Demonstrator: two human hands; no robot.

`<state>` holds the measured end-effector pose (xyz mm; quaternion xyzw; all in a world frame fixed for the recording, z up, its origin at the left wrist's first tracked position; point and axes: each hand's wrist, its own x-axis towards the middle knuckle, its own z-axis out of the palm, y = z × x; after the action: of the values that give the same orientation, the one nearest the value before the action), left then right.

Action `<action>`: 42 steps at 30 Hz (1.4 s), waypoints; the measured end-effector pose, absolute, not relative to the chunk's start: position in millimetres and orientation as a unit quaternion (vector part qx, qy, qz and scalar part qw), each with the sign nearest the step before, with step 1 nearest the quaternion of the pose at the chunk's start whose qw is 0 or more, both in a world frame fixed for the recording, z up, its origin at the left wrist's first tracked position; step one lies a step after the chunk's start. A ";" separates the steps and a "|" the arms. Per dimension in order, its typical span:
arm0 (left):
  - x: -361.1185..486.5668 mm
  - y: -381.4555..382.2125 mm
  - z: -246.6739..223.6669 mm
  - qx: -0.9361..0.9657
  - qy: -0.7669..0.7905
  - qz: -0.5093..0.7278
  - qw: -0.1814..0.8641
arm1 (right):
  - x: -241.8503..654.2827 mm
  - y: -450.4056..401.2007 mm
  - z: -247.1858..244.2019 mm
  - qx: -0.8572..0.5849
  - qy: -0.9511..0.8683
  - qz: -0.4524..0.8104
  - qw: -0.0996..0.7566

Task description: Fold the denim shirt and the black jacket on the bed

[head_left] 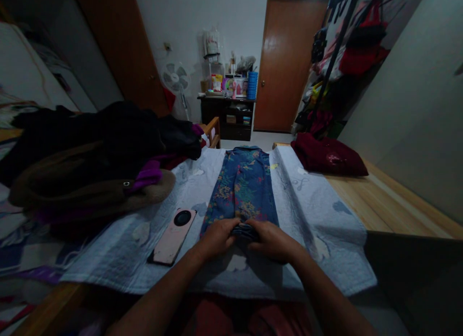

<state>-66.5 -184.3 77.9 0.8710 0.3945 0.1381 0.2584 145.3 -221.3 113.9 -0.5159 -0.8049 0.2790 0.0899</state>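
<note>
A dark blue floral garment with a collar (248,181), perhaps a shirt, lies lengthwise on a pale blue cloth (195,184), its collar at the far end. At its near end my left hand (220,237) pinches the gathered fabric, thumb and fingers closed on it. Just to the right, my right hand (273,239) grips the same bunched edge. The two hands are close together, with rolled or folded layers showing between them. Left of my left hand lies a pink phone (175,237), its round black camera facing up.
A heap of dark clothes (97,157) covers the left side. A folded maroon garment (329,155) rests at the far right on a wooden surface (394,196). Beyond stand a white fan (176,78), a black shelf (226,116) and a brown door (284,61).
</note>
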 end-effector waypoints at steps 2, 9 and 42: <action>-67.7 -180.1 86.4 0.862 0.391 0.143 0.290 | 168.7 -225.5 117.1 -0.487 -0.792 0.350 0.114; -70.8 -168.3 102.7 0.834 0.371 0.168 0.372 | 239.3 -252.7 76.1 -0.487 -0.745 0.425 0.162; -70.7 -105.2 97.8 0.782 0.301 0.175 0.517 | 194.6 -208.9 69.4 -0.442 -0.750 0.411 0.270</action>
<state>-70.7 -105.2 97.8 0.7816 0.3013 0.1748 0.5174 194.6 -208.9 69.4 -0.4424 -0.7501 0.4110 0.2695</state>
